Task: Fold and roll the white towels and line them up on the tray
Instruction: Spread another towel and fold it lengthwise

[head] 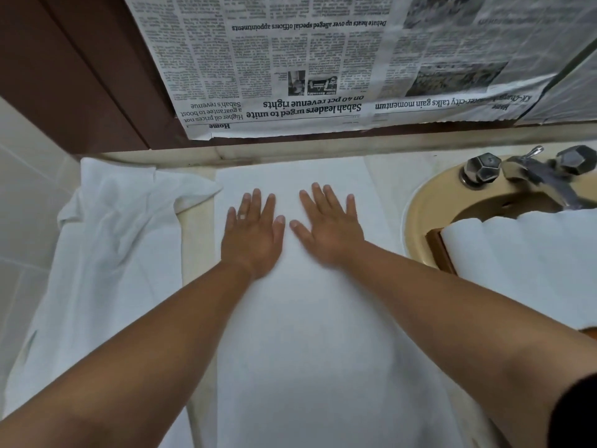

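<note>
With your left hand [252, 234] and right hand [329, 227] flat on the spread towel [303, 334] as clock centre: at 12 o'clock a short run of towel is free, then the ledge [290, 151] and the newspaper [290, 76] on the wall stop you. At 9 o'clock a loose heap of cloth [113, 253] lies past a narrow counter strip [197, 253]. At 3 o'clock bare counter runs to the sink rim [416, 215], where the tray [441, 250] of rolled towels [523, 253] blocks the basin; the tap [542, 179] stands at 2 o'clock
</note>
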